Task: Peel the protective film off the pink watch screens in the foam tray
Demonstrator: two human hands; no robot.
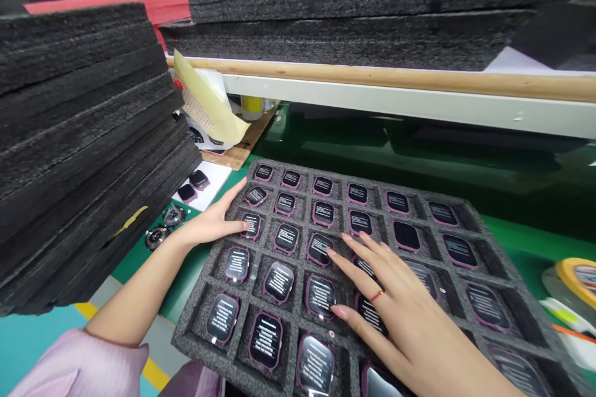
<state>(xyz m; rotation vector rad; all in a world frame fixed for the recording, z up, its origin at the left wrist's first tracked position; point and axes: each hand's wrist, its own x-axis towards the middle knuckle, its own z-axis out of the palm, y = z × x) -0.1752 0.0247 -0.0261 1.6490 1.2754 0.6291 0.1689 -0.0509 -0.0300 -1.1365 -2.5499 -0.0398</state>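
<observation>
A black foam tray (298,258) with a grid of pockets lies on the green bench; each pocket holds a small watch body (278,280) with a purple rim and white text on its screen. My left hand (216,221) lies flat on the tray's left edge, fingers stretched, a fingertip next to one watch body (252,224). My right hand (395,298), with a ring on one finger, rests spread over the middle pockets, fingertips beside another watch body (319,248). Neither hand holds anything.
A tall stack of black foam sheets (79,136) stands at the left. More foam sheets (372,18) lie on a shelf above. Loose watch bodies (193,185) sit on white paper at the left. A tape roll (580,279) lies at the right.
</observation>
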